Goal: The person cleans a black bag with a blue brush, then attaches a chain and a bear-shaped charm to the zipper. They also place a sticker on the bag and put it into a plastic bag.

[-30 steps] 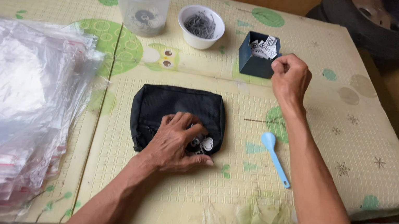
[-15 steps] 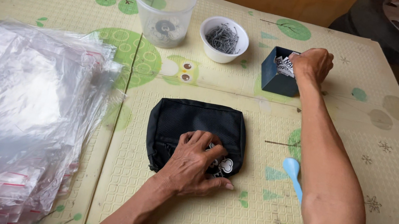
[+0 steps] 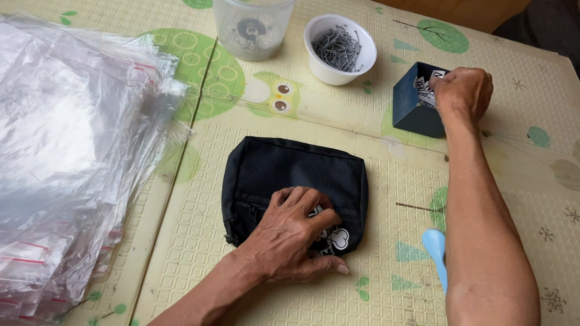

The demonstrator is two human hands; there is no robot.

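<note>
Left hand: we keep it pressed flat, fingers spread, on the black pouch in the middle of the mat, gripping nothing.
Right hand: a second ago beside the dark blue box, now curled over it; whether it pinches anything, we cannot tell.
Beyond: white bowl, clear tub.

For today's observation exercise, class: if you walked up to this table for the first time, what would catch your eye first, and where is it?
Most striking is the big heap of clear plastic bags filling the left side of the mat. At the centre, the left hand presses on a black pouch. At the far edge, the right hand reaches into a small dark blue box, beside a white bowl of metal pieces.
</note>
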